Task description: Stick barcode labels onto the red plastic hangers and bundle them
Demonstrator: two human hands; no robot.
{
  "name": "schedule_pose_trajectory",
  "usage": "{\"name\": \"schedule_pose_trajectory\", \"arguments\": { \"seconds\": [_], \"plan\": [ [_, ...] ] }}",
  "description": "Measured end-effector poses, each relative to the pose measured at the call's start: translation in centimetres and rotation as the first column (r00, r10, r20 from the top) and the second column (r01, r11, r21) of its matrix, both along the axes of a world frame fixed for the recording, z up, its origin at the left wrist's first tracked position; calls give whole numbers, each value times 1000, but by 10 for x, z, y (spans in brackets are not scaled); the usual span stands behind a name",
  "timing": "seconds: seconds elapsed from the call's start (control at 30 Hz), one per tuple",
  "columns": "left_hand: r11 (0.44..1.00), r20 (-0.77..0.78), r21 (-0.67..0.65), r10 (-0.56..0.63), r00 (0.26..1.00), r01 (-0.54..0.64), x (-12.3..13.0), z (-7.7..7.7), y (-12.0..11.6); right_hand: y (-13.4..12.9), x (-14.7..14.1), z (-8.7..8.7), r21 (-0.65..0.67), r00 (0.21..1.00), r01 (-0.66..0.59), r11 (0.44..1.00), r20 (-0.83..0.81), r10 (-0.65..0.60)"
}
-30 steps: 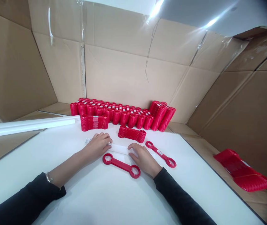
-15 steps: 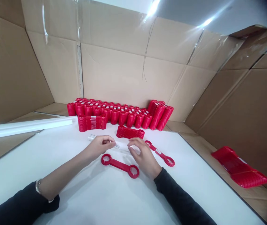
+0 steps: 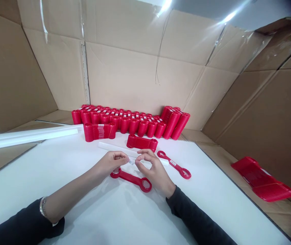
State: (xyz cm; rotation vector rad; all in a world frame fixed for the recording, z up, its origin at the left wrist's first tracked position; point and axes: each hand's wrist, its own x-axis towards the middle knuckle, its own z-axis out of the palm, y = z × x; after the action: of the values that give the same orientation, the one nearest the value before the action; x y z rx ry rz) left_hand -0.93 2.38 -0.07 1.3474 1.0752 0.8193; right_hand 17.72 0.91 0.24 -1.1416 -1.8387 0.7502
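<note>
So the small barcode label [image 3: 131,162] is now clear of the white strip [image 3: 115,148] and held up mid-frame, in front of it. A second ago both hands were down on that strip. Left hand [image 3: 113,160] has thumb and index pinching the label's left end. Right hand [image 3: 157,172] is curled in at the other end, thumb and index tips close together, but can't tell if they're actually gripping. The red double-ring piece [image 3: 130,178] lies flat just below, center frame, no label visible on it. I'd read that as peeling done, sticking not yet. The labelled red piece [image 3: 173,164] sits right of center.
</note>
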Motion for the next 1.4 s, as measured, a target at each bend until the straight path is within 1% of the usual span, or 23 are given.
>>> {"name": "schedule_pose_trajectory", "arguments": {
  "seconds": [0.1, 0.27, 0.33, 0.4, 0.5, 0.57, 0.63, 0.73, 0.8, 0.9, 1.0, 1.07, 1.23, 1.4],
  "plan": [
    [1000, -15, 1, -28, 1000, 28, 0, 0, -1, -1, -1, 1, -19, 1000, 0, 1000, 13, 1],
    [999, -47, 21, -43, 998, 44, 1, 2, -1, 1, -1, -2, -23, 1000, -4, 1000, 12, 4],
    [997, -105, 57, -45, 993, 51, 0, 5, -1, 1, 0, -2, -32, 1000, 4, 999, 9, -3],
    [986, -223, 138, -60, 973, 92, -2, 9, -2, 2, 0, -2, -46, 1000, 10, 999, 11, -9],
    [931, -448, 282, -87, 890, 233, -11, 14, -2, 3, 2, 0, -72, 1000, 20, 997, 10, -20],
    [896, -566, 341, -45, 823, 284, -18, 17, -1, 3, 3, 2, -94, 999, 41, 995, 13, -40],
    [874, -659, 348, -30, 752, 340, -25, 18, 0, 3, 4, 5, -118, 998, 59, 991, 25, -56],
    [826, -756, 290, -112, 644, 484, -30, 17, -1, 1, 5, 6, -180, 997, 50, 982, 72, -38],
    [806, -781, 274, -131, 610, 524, -28, 15, -3, -1, 4, 5, -246, 993, 54, 968, 118, -25],
    [812, -773, 282, -123, 622, 511, -21, 9, -7, -2, 4, 3, -329, 980, 86, 940, 197, -21],
    [826, -755, 280, -125, 644, 489, -15, 5, -11, -2, 6, 1, -371, 967, 111, 922, 253, -14],
    [832, -746, 289, -114, 656, 473, -12, 2, -12, 0, 7, 0, -375, 962, 112, 920, 275, -5],
    [838, -730, 310, -92, 677, 449, -8, -3, -16, 3, 8, -1, -331, 944, 101, 938, 331, 15],
    [830, -718, 329, -90, 691, 450, -8, -7, -16, 5, 8, 0, -401, 948, 58, 914, 310, 76]
  ]
}}
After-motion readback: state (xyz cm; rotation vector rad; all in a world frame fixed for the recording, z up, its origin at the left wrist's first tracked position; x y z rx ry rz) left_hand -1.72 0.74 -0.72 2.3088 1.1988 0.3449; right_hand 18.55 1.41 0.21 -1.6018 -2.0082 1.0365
